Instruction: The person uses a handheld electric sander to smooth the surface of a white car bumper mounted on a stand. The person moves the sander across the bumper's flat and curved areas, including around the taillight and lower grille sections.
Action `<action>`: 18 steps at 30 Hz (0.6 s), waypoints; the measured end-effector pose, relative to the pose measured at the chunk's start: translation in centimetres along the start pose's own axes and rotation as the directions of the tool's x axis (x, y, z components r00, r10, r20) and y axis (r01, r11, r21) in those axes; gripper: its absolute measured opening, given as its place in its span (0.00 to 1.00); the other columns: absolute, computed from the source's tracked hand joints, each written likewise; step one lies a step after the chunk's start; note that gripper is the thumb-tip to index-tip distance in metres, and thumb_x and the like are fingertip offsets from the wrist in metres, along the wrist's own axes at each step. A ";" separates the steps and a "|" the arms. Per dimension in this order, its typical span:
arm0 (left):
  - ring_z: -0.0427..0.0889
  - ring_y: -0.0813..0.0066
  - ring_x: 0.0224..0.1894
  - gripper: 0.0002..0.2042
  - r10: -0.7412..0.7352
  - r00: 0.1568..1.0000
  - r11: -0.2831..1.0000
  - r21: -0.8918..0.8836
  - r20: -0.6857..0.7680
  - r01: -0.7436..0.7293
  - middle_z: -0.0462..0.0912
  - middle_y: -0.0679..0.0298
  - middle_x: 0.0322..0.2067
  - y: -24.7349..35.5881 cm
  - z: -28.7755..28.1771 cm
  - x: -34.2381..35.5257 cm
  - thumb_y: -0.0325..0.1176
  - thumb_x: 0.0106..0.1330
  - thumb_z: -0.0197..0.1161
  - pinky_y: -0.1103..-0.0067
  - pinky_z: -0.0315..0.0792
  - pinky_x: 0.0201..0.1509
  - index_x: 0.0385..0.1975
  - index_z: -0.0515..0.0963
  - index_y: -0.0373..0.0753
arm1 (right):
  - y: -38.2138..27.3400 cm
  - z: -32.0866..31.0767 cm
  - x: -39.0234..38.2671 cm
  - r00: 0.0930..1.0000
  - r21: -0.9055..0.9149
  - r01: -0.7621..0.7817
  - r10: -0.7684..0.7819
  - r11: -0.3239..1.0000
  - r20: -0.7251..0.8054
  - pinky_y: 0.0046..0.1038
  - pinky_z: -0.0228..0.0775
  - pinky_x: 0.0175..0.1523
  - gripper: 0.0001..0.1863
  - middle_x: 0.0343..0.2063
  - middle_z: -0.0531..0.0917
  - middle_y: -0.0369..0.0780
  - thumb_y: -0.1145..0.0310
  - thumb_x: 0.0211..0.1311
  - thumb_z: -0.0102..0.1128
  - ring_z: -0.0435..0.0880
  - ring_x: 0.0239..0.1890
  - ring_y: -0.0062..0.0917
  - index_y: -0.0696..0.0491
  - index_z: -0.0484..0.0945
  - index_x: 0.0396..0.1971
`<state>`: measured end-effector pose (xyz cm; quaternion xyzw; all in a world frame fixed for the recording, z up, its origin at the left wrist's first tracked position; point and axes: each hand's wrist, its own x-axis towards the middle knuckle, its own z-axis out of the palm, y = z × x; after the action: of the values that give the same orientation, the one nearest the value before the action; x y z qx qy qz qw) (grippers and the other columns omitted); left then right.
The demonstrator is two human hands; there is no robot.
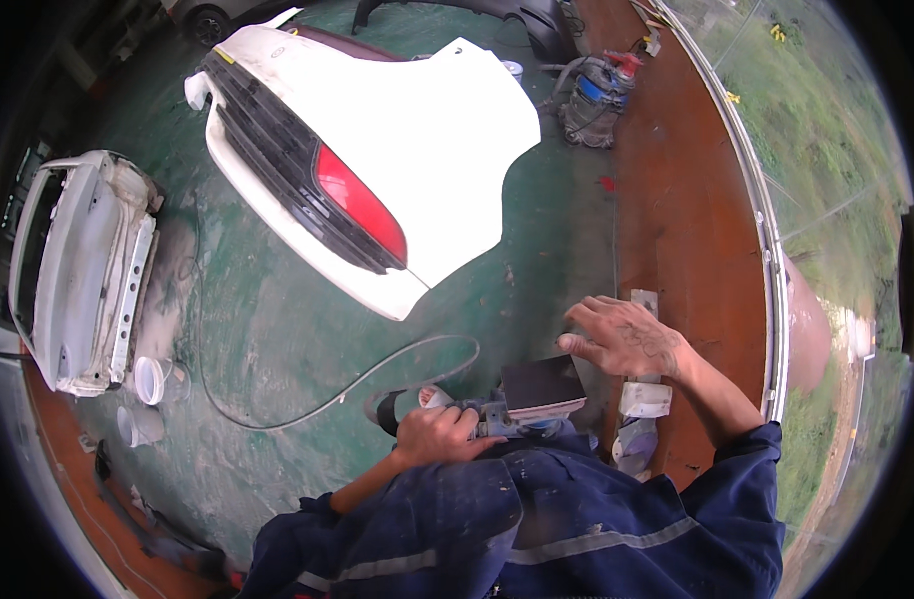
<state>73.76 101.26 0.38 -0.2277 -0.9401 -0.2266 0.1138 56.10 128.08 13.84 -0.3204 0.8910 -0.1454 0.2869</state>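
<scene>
My left hand (pixel 437 436) is wrapped round the body of a power sander (pixel 492 411) near my lap. The sander is turned so that its dark rectangular pad (pixel 544 385) faces up. My right hand (pixel 621 337) hovers just beyond the pad's right edge, fingers apart and nothing held in it. A grey hose (pixel 322 406) loops over the floor close to the sander; where it joins is hidden. Ahead of me stands a large white car body panel (pixel 427 130) with a red tail light (pixel 362 205) and black trim.
On the right, a red-brown ledge (pixel 691 230) runs below the window, with a white block (pixel 645 399) and sanding discs (pixel 634 444) near me. A vacuum cleaner (pixel 592 105) stands far right. Leftward are a grey tailgate (pixel 72 270) and plastic buckets (pixel 149 381).
</scene>
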 end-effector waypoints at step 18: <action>0.86 0.48 0.31 0.21 -0.476 0.804 0.619 -0.514 0.356 0.594 0.83 0.50 0.27 -8.6 4.9 3.4 0.51 0.73 0.69 0.63 0.76 0.35 0.39 0.79 0.34 | -5.0 16.1 15.3 0.553 0.894 0.408 0.728 0.188 -0.406 0.29 0.78 0.46 0.34 0.40 0.80 0.41 0.67 0.58 0.76 0.81 0.40 0.24 0.56 0.70 0.63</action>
<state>66.11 98.08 -6.05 0.0199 -0.8478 -0.5148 -0.1257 58.60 113.11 -3.13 0.1604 0.6353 -0.7554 -0.0081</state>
